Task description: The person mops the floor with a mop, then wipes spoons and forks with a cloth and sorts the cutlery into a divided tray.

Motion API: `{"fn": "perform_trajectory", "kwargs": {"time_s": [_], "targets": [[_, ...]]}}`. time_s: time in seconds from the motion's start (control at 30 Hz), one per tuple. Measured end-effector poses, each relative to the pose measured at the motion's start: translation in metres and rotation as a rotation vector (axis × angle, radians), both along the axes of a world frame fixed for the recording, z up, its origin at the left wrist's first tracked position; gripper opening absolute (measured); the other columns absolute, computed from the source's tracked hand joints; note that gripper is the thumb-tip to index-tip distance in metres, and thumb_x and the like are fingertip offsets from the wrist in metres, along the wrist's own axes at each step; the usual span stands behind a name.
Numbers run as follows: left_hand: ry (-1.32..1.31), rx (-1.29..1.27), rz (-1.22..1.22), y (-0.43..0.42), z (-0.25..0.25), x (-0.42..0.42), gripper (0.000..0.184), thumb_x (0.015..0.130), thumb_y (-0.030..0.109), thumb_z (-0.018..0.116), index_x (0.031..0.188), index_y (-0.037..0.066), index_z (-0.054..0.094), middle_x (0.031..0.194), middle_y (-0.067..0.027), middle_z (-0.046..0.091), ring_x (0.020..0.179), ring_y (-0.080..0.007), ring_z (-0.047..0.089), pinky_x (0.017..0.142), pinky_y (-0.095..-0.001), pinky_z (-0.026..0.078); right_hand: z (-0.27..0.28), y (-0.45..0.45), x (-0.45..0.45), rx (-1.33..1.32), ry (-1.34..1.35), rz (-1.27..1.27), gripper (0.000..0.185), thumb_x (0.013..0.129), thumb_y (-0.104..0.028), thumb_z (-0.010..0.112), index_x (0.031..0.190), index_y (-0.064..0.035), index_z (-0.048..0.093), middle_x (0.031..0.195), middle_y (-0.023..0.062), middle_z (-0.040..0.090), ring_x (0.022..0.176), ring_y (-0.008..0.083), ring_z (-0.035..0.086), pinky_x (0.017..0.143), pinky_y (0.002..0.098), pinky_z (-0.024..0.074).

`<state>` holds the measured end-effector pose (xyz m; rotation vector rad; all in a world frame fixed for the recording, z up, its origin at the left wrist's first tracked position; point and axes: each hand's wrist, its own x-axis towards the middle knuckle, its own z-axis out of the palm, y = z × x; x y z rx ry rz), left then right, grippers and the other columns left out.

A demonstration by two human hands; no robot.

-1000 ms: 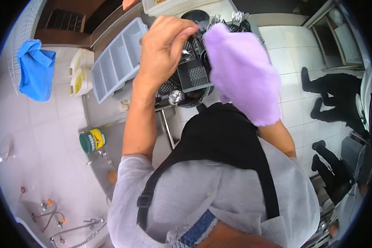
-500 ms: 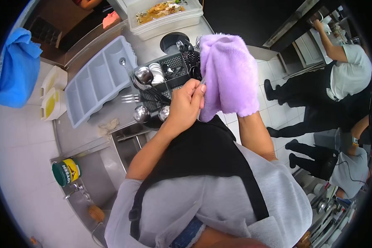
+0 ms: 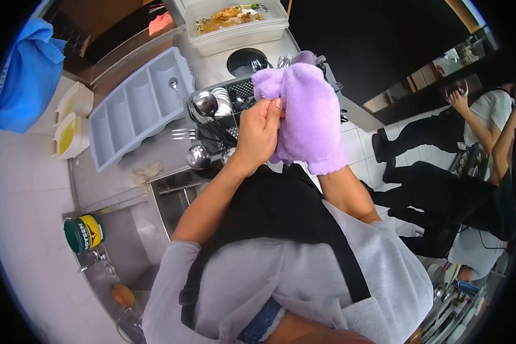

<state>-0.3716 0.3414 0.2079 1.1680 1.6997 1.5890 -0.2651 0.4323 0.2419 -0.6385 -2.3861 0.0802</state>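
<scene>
A fluffy purple cloth [image 3: 309,117] covers my right hand, and only the wrist and forearm [image 3: 345,192] show below its hem. The cloth is bunched around that hand's hidden fingers. My left hand [image 3: 259,132] is closed in a fist against the cloth's left side. Whatever lies inside that fist is hidden; I cannot make it out. Just beyond both hands is a dark cutlery basket [image 3: 239,87] with spoons and forks in its compartments. A ladle [image 3: 204,104] rests on its left part, with another round-bowled ladle [image 3: 198,156] below it.
A grey compartment tray [image 3: 133,112] with one spoon lies left of the basket. Behind stands a clear food tub [image 3: 235,34] with scraps. A sink [image 3: 137,229], a green-yellow tin [image 3: 83,234] and a blue cloth [image 3: 28,80] are at left. Co-workers [image 3: 487,120] stand at right.
The purple cloth and my right hand have shifted slightly left and down, closer around my left fist. A thin metal piece seen at the left fingers is now hidden. Co-workers at right have moved.
</scene>
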Motion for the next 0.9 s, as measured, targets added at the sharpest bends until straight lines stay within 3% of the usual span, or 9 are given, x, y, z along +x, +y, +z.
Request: {"fn": "perform_trajectory", "kwargs": {"time_s": [0.03, 0.17, 0.27, 0.33, 0.43, 0.5, 0.63, 0.8, 0.9], "targets": [[-0.004, -0.008, 0.009, 0.000, -0.001, 0.000, 0.039, 0.111, 0.028, 0.050, 0.084, 0.001, 0.062, 0.062, 0.0024, 0.048, 0.058, -0.0064, 0.042, 0.054, -0.0269, 0.035, 0.031, 0.002, 0.001, -0.020, -0.178, 0.021, 0.029, 0.094, -0.022, 0.064, 0.118, -0.0073, 0.065, 0.115, 0.0088, 0.067, 0.101, 0.0263, 0.065, 0.092, 0.0355, 0.0527], [-0.089, -0.084, -0.010, -0.013, 0.007, 0.012, 0.038, 0.111, 0.026, 0.051, 0.085, 0.001, 0.063, 0.062, 0.0032, 0.047, 0.057, -0.0039, 0.039, 0.052, -0.0255, 0.032, -0.018, 0.042, 0.012, -0.342, 0.305, 0.184, 0.027, 0.091, -0.016, 0.068, 0.115, -0.0058, 0.064, 0.114, 0.0105, 0.067, 0.105, 0.0285, 0.065, 0.095, 0.0367, 0.0524], [-0.057, -0.076, 0.004, -0.009, 0.007, 0.015, 0.035, 0.110, 0.023, 0.052, 0.087, 0.000, 0.064, 0.063, 0.0025, 0.049, 0.058, -0.0032, 0.040, 0.052, -0.0252, 0.033, -0.033, 0.048, 0.015, -0.349, 0.321, 0.211, 0.023, 0.089, -0.013, 0.069, 0.111, -0.0054, 0.063, 0.115, 0.0109, 0.067, 0.107, 0.0266, 0.065, 0.096, 0.0344, 0.0522], [0.017, 0.015, 0.061, 0.002, 0.003, 0.018, 0.033, 0.110, 0.021, 0.053, 0.088, -0.001, 0.064, 0.064, 0.0015, 0.052, 0.059, -0.0035, 0.042, 0.053, -0.0255, 0.035, 0.007, 0.035, 0.015, -0.294, 0.269, 0.266, 0.022, 0.088, -0.012, 0.069, 0.108, -0.0051, 0.063, 0.118, 0.0119, 0.068, 0.107, 0.0254, 0.065, 0.096, 0.0333, 0.0522], [0.137, 0.156, 0.127, 0.014, -0.005, 0.013, 0.030, 0.110, 0.018, 0.052, 0.092, -0.003, 0.065, 0.067, -0.0017, 0.056, 0.061, -0.0057, 0.047, 0.056, -0.0265, 0.041, 0.023, 0.009, -0.005, -0.716, 0.486, 0.388, 0.027, 0.079, -0.012, 0.072, 0.105, -0.0081, 0.065, 0.109, 0.0092, 0.069, 0.099, 0.0236, 0.064, 0.090, 0.0327, 0.0539], [0.073, 0.100, 0.088, 0.010, -0.007, 0.018, 0.031, 0.111, 0.019, 0.052, 0.093, -0.003, 0.064, 0.067, -0.0013, 0.056, 0.061, -0.0057, 0.047, 0.056, -0.0260, 0.040, 0.052, 0.013, 0.003, -0.073, -0.069, 0.100, 0.032, 0.076, -0.014, 0.073, 0.107, -0.0107, 0.067, 0.107, 0.0067, 0.069, 0.101, 0.0236, 0.063, 0.089, 0.0333, 0.0542], [0.005, 0.032, 0.011, 0.007, 0.006, 0.014, 0.030, 0.111, 0.019, 0.053, 0.091, -0.002, 0.063, 0.067, 0.0025, 0.054, 0.060, -0.0041, 0.045, 0.053, -0.0250, 0.036, -0.017, 0.048, -0.031, -0.203, 0.563, 0.036, 0.037, 0.074, -0.010, 0.072, 0.111, -0.0064, 0.066, 0.116, 0.0034, 0.066, 0.107, 0.0195, 0.062, 0.092, 0.0325, 0.0516], [0.017, 0.020, 0.034, 0.013, 0.008, 0.017, 0.029, 0.109, 0.018, 0.057, 0.088, -0.002, 0.062, 0.063, 0.0011, 0.051, 0.058, -0.0047, 0.043, 0.051, -0.0269, 0.036, 0.029, 0.043, -0.010, -0.373, 0.224, 0.193, 0.030, 0.081, -0.014, 0.070, 0.110, -0.0065, 0.066, 0.109, 0.0055, 0.066, 0.106, 0.0227, 0.064, 0.088, 0.0276, 0.0529], [0.328, 0.083, 0.095, 0.021, 0.010, -0.004, 0.023, 0.105, 0.014, 0.060, 0.091, -0.004, 0.064, 0.062, -0.0073, 0.058, 0.056, -0.0095, 0.051, 0.053, -0.0328, 0.041, 0.039, 0.017, -0.013, -0.254, 0.276, 0.219, 0.025, 0.084, -0.006, 0.068, 0.108, -0.0093, 0.067, 0.100, 0.0028, 0.069, 0.098, 0.0210, 0.066, 0.079, 0.0310, 0.0557]]}}
